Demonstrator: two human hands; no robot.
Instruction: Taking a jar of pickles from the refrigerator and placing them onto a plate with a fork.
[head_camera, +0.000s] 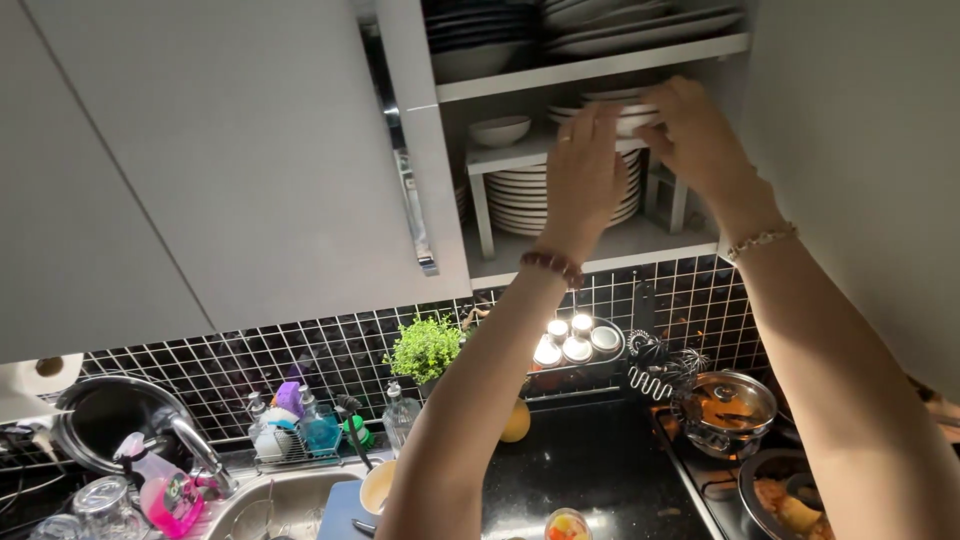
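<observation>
Both hands reach into the cupboard (600, 262): left hand (583, 175) spread, right hand (700, 135) gripping the bowls (630, 115) between them.

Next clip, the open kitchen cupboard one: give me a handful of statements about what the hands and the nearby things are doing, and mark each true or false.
1. Both hands reach into the open wall cupboard. True.
2. The left hand and right hand are at a bowl on the small rack above the stack of plates. True.
3. The left wrist is bare. False: it wears a dark red bead bracelet.
4. The pot on the stove has no lid. False: a glass lid covers it.
5. A small green plant stands by the tiled wall. True.
</observation>
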